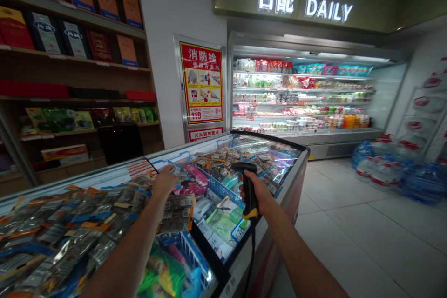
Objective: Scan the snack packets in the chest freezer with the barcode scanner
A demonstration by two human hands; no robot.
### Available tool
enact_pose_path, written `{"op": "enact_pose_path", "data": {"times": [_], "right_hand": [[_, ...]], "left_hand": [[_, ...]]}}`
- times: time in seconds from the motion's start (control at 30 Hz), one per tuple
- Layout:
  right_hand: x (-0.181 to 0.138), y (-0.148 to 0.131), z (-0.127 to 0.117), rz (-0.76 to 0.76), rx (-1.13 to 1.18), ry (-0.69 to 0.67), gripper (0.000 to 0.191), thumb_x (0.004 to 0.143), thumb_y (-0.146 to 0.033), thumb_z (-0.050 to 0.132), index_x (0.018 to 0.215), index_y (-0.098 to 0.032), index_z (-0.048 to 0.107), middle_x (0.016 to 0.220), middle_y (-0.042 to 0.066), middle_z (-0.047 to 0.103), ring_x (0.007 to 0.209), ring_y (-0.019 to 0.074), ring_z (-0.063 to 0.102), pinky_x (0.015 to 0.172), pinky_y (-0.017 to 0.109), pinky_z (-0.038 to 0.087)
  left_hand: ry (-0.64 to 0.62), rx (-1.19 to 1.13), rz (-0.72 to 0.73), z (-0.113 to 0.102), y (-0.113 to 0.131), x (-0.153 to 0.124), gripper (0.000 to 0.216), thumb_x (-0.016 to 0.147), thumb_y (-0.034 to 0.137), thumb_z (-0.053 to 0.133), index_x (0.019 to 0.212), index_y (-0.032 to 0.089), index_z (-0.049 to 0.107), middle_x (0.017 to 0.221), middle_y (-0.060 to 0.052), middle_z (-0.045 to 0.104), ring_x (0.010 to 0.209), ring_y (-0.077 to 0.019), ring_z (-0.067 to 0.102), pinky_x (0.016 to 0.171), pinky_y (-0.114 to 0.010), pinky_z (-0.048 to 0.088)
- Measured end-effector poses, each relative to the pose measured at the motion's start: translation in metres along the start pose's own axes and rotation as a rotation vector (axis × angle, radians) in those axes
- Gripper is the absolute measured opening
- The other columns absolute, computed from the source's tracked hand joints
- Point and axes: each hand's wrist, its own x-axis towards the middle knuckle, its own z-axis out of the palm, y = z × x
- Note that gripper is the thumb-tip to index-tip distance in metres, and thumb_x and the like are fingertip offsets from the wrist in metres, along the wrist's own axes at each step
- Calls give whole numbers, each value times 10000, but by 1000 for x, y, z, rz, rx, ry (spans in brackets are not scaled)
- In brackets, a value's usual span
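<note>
My right hand [260, 192] is wrapped around the grip of a black and yellow barcode scanner [250, 188], held upright above the chest freezer [295, 181]. A cord hangs from its base. My left hand [165, 179] reaches across the freezer near the dark edge of the glass lid, beside pink packets [195, 174]. Its fingers are blurred and partly hidden, so I cannot tell whether they grip anything. Below the left forearm lie many flat dark packets with orange edges [80, 228]. Under the scanner, green and white bags [223, 216] sit among blue baskets [218, 187].
Shelves with boxes and pouches [77, 60] stand at the left. A red notice [201, 83] hangs on the wall. A lit open chiller [303, 137] spans the back. Bundled water bottles [380, 170] stand on the tiled floor [344, 209] at the right.
</note>
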Motion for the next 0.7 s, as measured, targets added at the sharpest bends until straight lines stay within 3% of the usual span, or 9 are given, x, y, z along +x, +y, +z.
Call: {"op": "enact_pose_path", "data": {"times": [0.13,0.2,0.33,0.43,0.57,0.7], "right_hand": [[3,1,-7,-14,9,6,237,797,-396,484,764,-162,505,451,-33,512,336,91,463,329,198,366],[4,0,-11,-19,16,5,244,787,-408,495,772,-165,506,457,-34,516,337,92,466,329,199,365],[6,-3,-18,-30,39,18,238,797,-402,482,757,-169,505,450,-37,510,337,87,464,333,194,361],[8,-6,-25,-55,58,56,241,794,-400,487,729,-169,504,441,-38,503,328,84,453,338,199,368],[13,-10,-37,-72,95,113,244,794,-407,486,751,-169,513,444,-35,509,336,85,462,337,193,366],[18,-13,-50,-70,112,160,233,799,-400,484,759,-171,501,449,-42,503,336,82,462,332,192,367]], "left_hand": [[36,158,-24,-22,-9,3,211,492,44,601,647,185,573,764,-104,604,969,-381,527,864,-550,342],[117,238,-28,-29,-13,4,171,503,60,606,630,164,559,872,-149,601,1037,-412,476,877,-584,304],[249,341,59,-20,-6,0,302,582,106,583,881,152,594,1180,-202,490,1137,-414,383,916,-581,259],[178,187,127,14,15,-6,380,582,120,605,957,178,593,1214,-162,486,1141,-367,396,958,-508,266],[-17,-181,124,84,45,-12,280,529,48,620,771,190,619,998,-98,610,1111,-285,456,968,-367,294],[-275,-168,88,149,64,-20,191,565,69,619,725,171,600,948,-102,644,1042,-259,525,899,-317,344]]}}
